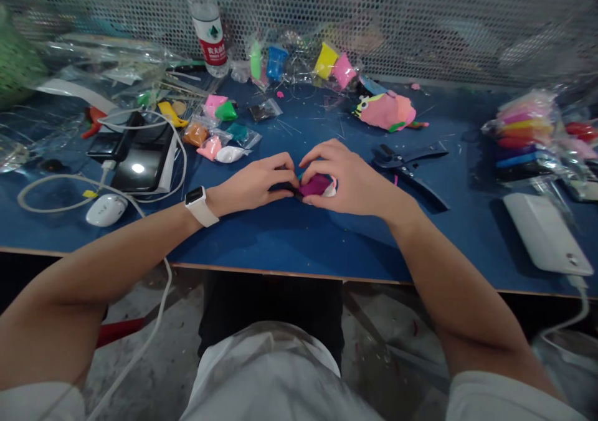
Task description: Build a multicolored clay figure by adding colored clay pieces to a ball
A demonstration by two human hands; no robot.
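Note:
Both hands meet over the middle of the blue table (pixel 299 240). My left hand (pixel 259 181), with a white watch (pixel 200 205) on its wrist, curls its fingers against a magenta lump of clay (pixel 315 185). My right hand (pixel 348 178) pinches the same lump from the other side. A bit of white clay shows at the lump's right edge. Part of the lump is hidden under the fingers.
A pink clay fish figure (pixel 387 111) and black pliers (pixel 408 162) lie behind my right hand. Small bags of coloured clay (pixel 219 141) sit to the left, with a phone (pixel 137 169), a white mouse (pixel 106 210) and cables. A water bottle (pixel 208 28) stands at the back. A white power bank (pixel 546 234) lies right.

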